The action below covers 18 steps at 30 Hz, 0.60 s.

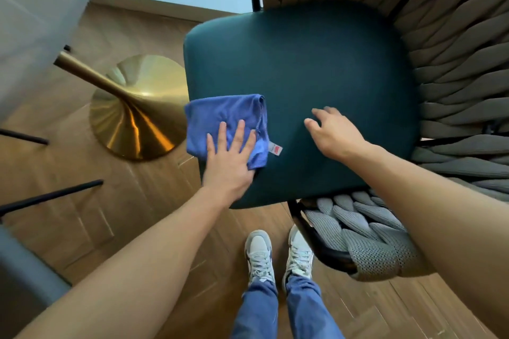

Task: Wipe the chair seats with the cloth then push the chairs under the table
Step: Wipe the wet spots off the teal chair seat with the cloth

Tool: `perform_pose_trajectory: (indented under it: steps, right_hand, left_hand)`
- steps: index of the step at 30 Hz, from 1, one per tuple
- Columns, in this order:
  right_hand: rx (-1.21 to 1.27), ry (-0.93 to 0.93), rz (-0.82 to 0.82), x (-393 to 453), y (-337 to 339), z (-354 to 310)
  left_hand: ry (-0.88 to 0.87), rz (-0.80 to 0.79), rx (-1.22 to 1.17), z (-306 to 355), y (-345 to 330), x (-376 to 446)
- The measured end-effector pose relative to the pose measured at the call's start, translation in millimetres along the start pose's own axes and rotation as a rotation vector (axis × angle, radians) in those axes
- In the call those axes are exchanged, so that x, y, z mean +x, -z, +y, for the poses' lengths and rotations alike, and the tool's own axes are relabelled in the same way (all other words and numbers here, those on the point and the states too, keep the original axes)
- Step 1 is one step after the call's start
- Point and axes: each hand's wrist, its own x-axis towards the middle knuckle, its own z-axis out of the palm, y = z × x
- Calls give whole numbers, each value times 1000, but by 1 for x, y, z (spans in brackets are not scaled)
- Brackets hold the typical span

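Head view | left hand (230, 165) lies flat with straight fingers on the blue cloth (225, 124) | cloth sits at the left front corner of the green chair seat (303, 69) | right hand (334, 132) hovers loose, holding nothing | most unwiped seat lies right and away from the cloth | left hand nearer

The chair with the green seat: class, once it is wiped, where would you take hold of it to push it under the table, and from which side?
Probably take the chair by the top of its woven backrest, from behind. The seat faces the table's gold pedestal base, so a push from the back goes straight in. The smooth, padded seat offers no grip.
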Motion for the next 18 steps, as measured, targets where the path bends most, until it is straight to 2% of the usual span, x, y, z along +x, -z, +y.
perform_pose_trajectory:
  steps: [1,3,5,6,8,10,12,14,16,18]
  right_hand:
    - [-2,4,-1,-2,-2,-4]
    - [-47,47,-21,-7,-6,-9]
    - [-63,71,-45,-9,-8,-11]
    - [-52,59,-58,-9,-9,-12]
    - [-47,47,-92,-10,-11,-13]
    - [-113,76,-141,-9,-13,-14]
    - [-127,86,-154,-9,-15,-14]
    - [-138,89,-156,-6,-16,-14]
    - [-117,60,-159,-4,-17,-14]
    - [-93,40,-166,-2,-20,-14]
  left_hand:
    - [-42,-2,14,11,-2,-8]
    - [-259,-28,53,16,-14,-31]
    - [-487,-59,144,-6,-25,-56]
    - [-547,-45,165,-23,-29,-65]
    - [-481,-11,147,-54,-31,-76]
    - [-222,-10,49,-67,-28,-71]
    - [30,-2,-80,-53,-21,-55]
    - [164,11,-130,-23,-12,-37]
    - [165,-17,-99,4,-12,-34]
    - [1,-47,-72,17,-21,-49]
